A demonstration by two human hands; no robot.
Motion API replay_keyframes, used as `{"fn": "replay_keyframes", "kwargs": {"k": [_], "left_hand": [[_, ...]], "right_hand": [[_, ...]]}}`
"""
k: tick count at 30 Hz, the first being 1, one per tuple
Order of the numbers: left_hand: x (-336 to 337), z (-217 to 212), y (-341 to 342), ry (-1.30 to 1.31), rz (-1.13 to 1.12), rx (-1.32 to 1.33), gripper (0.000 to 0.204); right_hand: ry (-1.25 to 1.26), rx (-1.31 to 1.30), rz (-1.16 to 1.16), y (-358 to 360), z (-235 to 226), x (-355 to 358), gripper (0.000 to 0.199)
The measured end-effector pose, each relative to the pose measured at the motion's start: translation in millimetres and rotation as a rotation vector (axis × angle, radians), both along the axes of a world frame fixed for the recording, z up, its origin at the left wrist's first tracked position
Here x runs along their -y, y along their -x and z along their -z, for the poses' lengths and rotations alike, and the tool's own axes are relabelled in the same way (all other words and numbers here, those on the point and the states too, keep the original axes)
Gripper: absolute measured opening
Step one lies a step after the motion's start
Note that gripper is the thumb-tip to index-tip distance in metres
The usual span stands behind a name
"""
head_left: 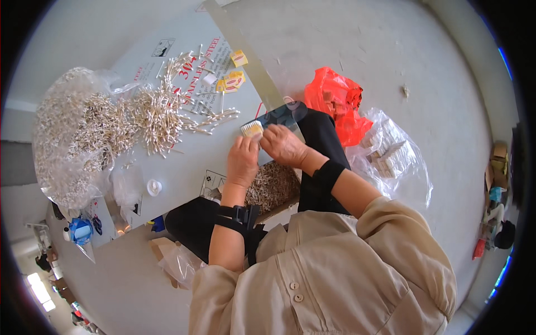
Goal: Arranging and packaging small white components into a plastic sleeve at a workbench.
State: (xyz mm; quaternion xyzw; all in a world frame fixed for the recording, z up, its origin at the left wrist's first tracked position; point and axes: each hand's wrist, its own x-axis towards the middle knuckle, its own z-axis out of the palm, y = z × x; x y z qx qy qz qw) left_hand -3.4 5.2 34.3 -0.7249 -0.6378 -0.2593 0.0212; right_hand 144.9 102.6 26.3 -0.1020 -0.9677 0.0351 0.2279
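Over the table's near right edge, both my hands are closed on a small pack of cotton swabs (252, 130) with white tips on top and a yellowish wrapper or label. My left hand (244, 162) grips it from below and the left. The fingers of my right hand (283, 146) pinch at its right side; their tips are partly hidden. Loose cotton swabs (159, 120) lie heaped on the table (190, 151), spilling from a big clear bag (67, 134). Small yellow printed cards or packets (231, 82) lie beyond my hands, near a small white piece (210, 79).
Below my hands, a box holds many more swabs (273, 187). Right of my legs are a red plastic bag (338, 106) and a clear bag of white bundles (391, 151). A round white lid-like piece (154, 187) sits on the table. An opened carton (173, 259) stands on the floor.
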Motion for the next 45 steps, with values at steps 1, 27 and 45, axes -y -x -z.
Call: {"fn": "replay_keyframes", "kwargs": {"k": [1, 27, 45], "left_hand": [[3.1, 9.5, 1.6, -0.003, -0.007, -0.003, 0.010], [7.4, 6.2, 9.9, 0.368, 0.114, 0.017, 0.088], [28.3, -17.4, 5.0, 0.027, -0.046, 0.411, 0.041]], "right_hand": [[-0.003, -0.003, -0.007, 0.7, 8.8, 5.0, 0.013], [0.087, -0.067, 0.012, -5.3, 23.3, 14.7, 0.025], [0.322, -0.199, 0.024, 0.8, -23.7, 10.0, 0.015]]}}
